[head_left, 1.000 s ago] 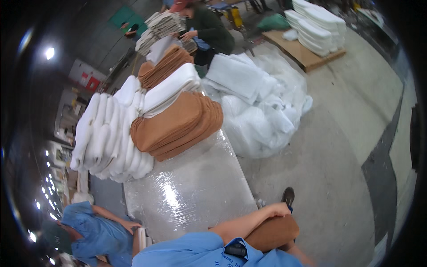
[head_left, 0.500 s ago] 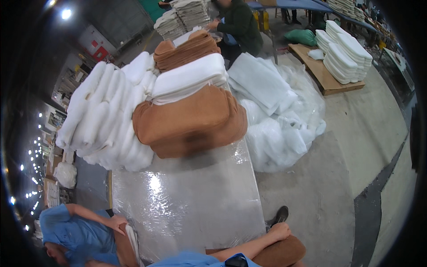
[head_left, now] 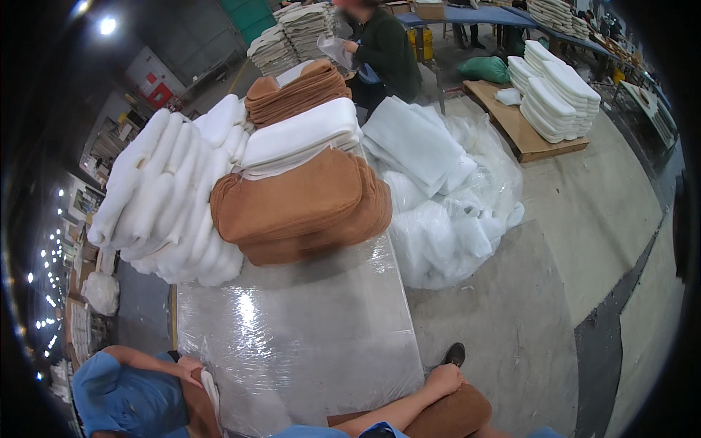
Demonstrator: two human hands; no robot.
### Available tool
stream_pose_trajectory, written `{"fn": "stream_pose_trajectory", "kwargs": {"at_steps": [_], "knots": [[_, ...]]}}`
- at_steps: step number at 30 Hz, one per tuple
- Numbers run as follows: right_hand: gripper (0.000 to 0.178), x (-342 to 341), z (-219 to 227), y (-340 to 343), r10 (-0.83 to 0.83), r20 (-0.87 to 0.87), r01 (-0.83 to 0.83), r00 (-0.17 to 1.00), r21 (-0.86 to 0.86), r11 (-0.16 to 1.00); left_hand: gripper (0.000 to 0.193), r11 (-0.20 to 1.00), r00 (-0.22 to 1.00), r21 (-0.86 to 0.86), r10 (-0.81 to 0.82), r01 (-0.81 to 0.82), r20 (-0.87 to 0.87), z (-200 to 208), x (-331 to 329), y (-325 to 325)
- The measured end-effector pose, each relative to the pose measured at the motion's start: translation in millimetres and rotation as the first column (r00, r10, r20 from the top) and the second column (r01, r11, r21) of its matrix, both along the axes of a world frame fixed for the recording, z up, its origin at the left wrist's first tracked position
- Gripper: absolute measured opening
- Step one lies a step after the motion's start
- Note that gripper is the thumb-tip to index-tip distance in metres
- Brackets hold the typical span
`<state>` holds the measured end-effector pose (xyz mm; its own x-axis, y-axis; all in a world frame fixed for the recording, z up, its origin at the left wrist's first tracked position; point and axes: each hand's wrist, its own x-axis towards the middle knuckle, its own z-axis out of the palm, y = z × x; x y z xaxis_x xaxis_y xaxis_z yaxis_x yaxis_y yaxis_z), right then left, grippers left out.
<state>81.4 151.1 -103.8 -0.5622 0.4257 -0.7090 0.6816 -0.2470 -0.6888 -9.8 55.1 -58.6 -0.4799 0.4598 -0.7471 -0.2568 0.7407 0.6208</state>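
At the lower right edge my left hand [head_left: 445,379] is closed, gripping the top of a brown fabric cushion piece [head_left: 458,413]. My left forearm crosses the bottom of the picture in front of that piece. Only a bit of my right hand [head_left: 483,432] shows at the lower rim, beside the same piece; its fingers are hidden. Ahead, on a table wrapped in clear film [head_left: 307,328], lies a stack of brown cushion pieces [head_left: 299,197]. Behind it come white pads [head_left: 299,139] and another brown stack [head_left: 296,95].
White padded rolls [head_left: 157,190] pile up left of the stacks. A plastic bag of white padding [head_left: 445,226] stands right of the table. A co-worker in blue [head_left: 139,390] holds a brown and white piece at lower left. Another person [head_left: 391,55] sits beyond. White pads lie on cardboard [head_left: 551,150].
The view has shifted slightly, so the stacks sit a little further left. The seated person beyond now holds up a clear plastic sheet or bag. My left hand keeps its grip.
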Motion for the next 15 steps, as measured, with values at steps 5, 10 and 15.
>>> {"fn": "stream_pose_trajectory", "kwargs": {"at_steps": [5, 10, 15], "knots": [[0.026, 13, 5, -4, -0.017, -0.044, 0.018, 0.999, 0.004, 1.000, 0.036, 0.993, 0.977, -0.097, -0.081, 0.062, -0.197, -13, 10, 1], [0.026, 39, 0, -9, -0.008, -0.149, 0.019, 0.989, 0.074, 0.997, 0.040, 0.977, 0.942, -0.037, -0.211, 0.208, -0.262, -41, 2, -1], [0.027, 53, -2, -19, -0.024, -0.201, 0.048, 0.979, 0.119, 0.992, 0.041, 0.962, 0.923, -0.163, -0.259, 0.219, -0.284, -14, 1, 1]]}}
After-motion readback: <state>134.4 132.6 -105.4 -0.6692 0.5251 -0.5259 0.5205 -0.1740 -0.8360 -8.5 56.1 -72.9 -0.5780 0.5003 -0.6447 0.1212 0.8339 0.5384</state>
